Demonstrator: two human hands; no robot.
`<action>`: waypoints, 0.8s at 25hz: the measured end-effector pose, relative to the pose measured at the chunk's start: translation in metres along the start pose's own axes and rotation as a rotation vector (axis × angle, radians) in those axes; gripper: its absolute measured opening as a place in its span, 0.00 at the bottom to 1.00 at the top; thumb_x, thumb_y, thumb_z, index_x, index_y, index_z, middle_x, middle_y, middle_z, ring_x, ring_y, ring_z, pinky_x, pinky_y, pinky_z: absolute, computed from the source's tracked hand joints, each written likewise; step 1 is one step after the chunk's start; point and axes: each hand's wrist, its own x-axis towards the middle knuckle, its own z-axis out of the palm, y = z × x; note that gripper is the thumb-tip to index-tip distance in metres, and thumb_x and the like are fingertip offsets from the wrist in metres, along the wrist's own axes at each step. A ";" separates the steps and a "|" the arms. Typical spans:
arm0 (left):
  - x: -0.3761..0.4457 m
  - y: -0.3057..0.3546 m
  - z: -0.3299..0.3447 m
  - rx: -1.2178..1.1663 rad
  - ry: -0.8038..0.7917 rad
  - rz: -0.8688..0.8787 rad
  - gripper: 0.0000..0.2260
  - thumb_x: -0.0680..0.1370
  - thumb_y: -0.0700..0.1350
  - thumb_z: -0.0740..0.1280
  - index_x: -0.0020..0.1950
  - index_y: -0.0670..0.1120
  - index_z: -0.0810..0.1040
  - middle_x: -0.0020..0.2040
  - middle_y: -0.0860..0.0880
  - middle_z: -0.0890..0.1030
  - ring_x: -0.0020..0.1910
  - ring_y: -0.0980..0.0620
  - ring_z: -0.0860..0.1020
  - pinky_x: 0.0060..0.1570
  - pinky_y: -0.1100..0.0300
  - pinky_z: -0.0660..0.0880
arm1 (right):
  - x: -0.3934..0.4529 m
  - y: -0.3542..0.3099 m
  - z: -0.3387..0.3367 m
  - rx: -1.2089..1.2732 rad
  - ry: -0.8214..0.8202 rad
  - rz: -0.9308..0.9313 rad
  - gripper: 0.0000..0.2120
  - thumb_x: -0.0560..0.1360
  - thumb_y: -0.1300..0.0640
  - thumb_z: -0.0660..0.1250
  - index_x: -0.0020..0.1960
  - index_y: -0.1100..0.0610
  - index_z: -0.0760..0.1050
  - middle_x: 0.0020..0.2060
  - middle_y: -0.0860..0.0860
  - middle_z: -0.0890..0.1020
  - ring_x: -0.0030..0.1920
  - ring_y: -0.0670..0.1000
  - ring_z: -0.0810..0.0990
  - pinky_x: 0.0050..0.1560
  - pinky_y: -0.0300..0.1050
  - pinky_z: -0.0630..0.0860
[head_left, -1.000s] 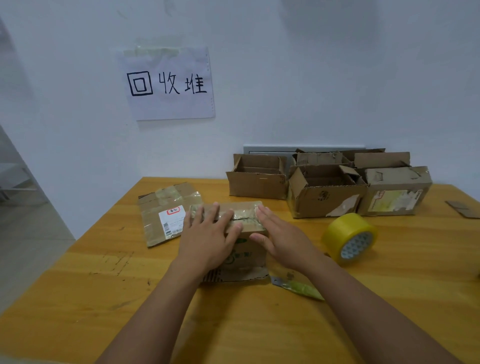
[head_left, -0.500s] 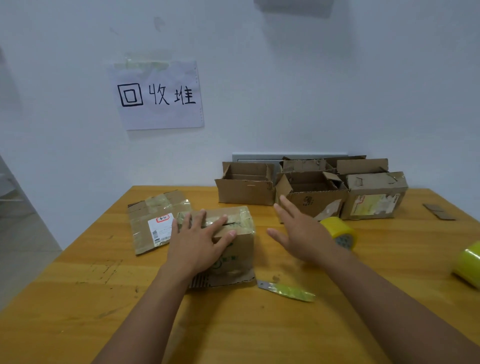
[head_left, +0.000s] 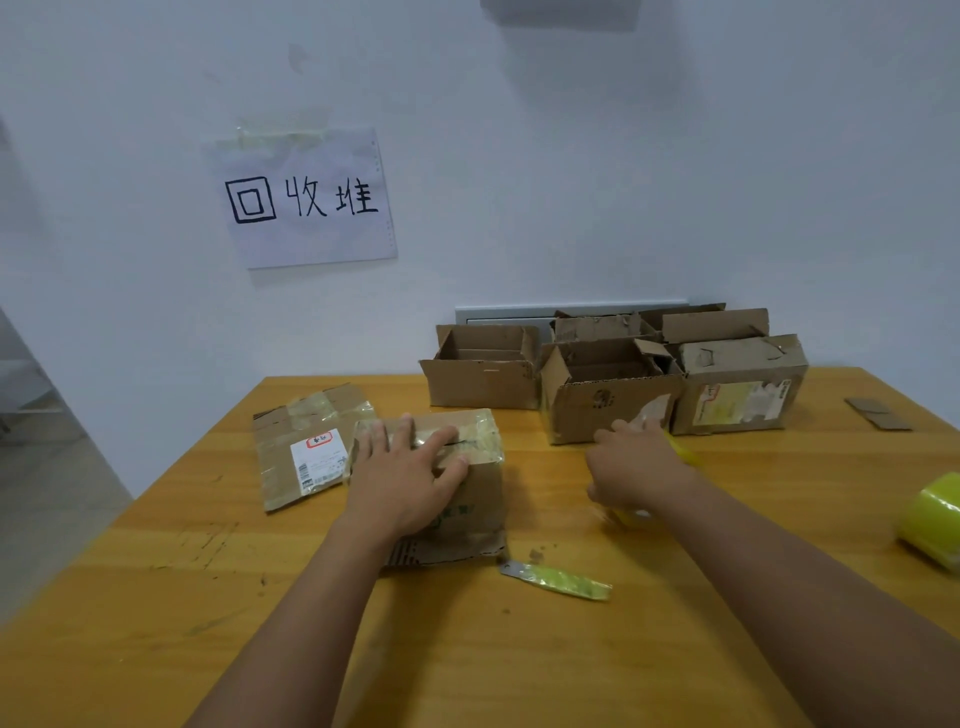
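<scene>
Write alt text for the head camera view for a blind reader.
A person's left hand presses flat on a taped brown cardboard box on a yellow wooden table, while the right hand covers a blurred yellow tape roll. Open cardboard boxes line the white wall behind.

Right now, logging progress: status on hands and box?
Left hand flat on taped box. Right hand over yellow tape roll, grip blurred. Nothing in the way.

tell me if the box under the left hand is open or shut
Shut. The box has its top flaps lying flat under clear tape, and the left hand rests flat on top.
</scene>
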 end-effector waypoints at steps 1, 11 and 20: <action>0.000 0.000 0.001 -0.014 0.001 -0.002 0.25 0.79 0.68 0.45 0.76 0.67 0.54 0.81 0.44 0.50 0.79 0.38 0.46 0.76 0.44 0.41 | 0.002 -0.004 0.000 -0.017 -0.015 0.003 0.12 0.80 0.50 0.57 0.57 0.52 0.77 0.57 0.53 0.77 0.61 0.56 0.70 0.66 0.65 0.61; 0.004 -0.002 0.002 -0.026 0.005 -0.029 0.34 0.71 0.75 0.40 0.76 0.67 0.56 0.81 0.46 0.53 0.79 0.39 0.49 0.76 0.45 0.47 | 0.004 0.025 0.001 0.424 0.071 0.110 0.17 0.75 0.40 0.65 0.51 0.53 0.75 0.45 0.49 0.80 0.47 0.51 0.77 0.53 0.52 0.72; 0.004 -0.001 0.003 -0.022 0.013 -0.028 0.32 0.72 0.75 0.41 0.75 0.68 0.56 0.81 0.46 0.52 0.79 0.39 0.49 0.76 0.44 0.48 | 0.000 0.024 0.004 0.810 0.180 0.110 0.14 0.76 0.45 0.68 0.42 0.55 0.80 0.38 0.51 0.81 0.38 0.47 0.77 0.36 0.43 0.73</action>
